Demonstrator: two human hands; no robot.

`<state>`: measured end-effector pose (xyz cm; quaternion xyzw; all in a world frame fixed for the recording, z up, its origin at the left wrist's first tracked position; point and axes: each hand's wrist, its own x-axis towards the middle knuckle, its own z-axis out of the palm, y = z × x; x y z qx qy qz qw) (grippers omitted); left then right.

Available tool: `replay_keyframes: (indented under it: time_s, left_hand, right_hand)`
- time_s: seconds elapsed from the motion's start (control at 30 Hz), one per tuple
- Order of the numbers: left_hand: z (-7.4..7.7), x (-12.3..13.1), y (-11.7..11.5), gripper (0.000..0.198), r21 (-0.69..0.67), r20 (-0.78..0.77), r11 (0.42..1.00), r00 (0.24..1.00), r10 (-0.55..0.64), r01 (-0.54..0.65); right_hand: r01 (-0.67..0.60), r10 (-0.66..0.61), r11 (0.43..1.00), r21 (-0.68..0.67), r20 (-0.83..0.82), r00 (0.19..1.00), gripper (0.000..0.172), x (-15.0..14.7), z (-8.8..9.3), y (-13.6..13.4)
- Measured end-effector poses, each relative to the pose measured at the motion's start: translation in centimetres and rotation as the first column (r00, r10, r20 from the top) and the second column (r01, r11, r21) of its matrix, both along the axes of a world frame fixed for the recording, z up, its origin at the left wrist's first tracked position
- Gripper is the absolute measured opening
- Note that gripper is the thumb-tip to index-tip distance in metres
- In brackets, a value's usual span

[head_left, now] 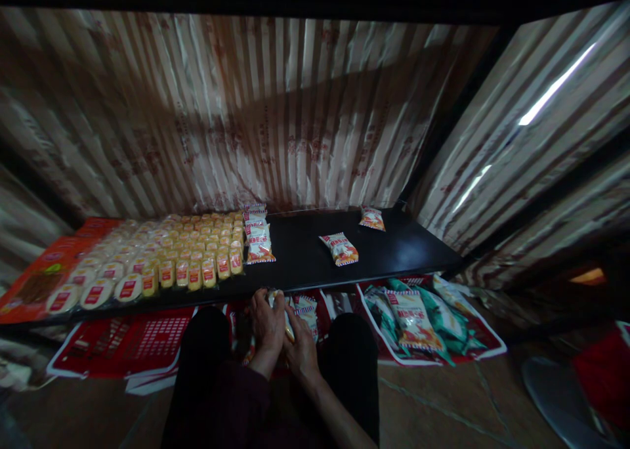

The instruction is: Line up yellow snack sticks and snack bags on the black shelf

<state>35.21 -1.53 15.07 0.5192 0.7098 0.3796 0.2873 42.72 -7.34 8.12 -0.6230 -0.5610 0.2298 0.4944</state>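
Between my knees, just below the front edge of the black shelf (305,265), both hands are close together around a white and orange snack packet (289,331). My left hand (268,322) wraps its left side, and my right hand (301,345) holds its right side. A column of similar packets (260,242) stands on the shelf beyond. Farther right on the shelf lie a single packet (340,249) and another one (373,218) near the back. More packets (306,312) lie below the shelf edge, partly hidden by my hands.
Rows of small yellow packs (194,273) and round white packs (97,293) cover the shelf's left part beside orange bags (44,275). Below are a red basket (132,347) at left and another (384,344) at right with green bags (445,324). Corrugated sheeting (295,121) stands behind.
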Motion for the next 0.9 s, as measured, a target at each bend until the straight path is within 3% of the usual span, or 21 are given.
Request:
replay_keyframes:
  time_s: [0.23,0.4,0.73,0.9]
  left_hand:
    - [0.8,-0.1,0.6,0.024,-0.036,-0.042,0.997,0.997,0.065,-0.066]
    - [1.0,-0.2,0.8,0.025,-0.045,-0.036,0.998,0.999,0.039,-0.040]
    - [-1.5,-0.7,0.9,0.025,0.081,0.043,0.993,0.996,-0.084,0.081]
    - [-2.2,-1.1,0.8,0.030,0.128,0.182,0.991,0.982,-0.054,0.031]
  right_hand:
    - [0.006,-0.017,0.999,-0.047,-0.244,0.970,0.043,-0.7,0.5,-0.6]
    - [0.005,-0.040,0.996,-0.084,-0.429,0.902,0.049,-0.5,0.7,-0.5]
    - [-0.083,-0.062,0.981,-0.175,-0.691,0.720,0.073,1.1,2.4,-0.1]
    - [-0.087,-0.111,0.971,-0.221,-0.747,0.656,0.073,2.3,3.4,0.2]
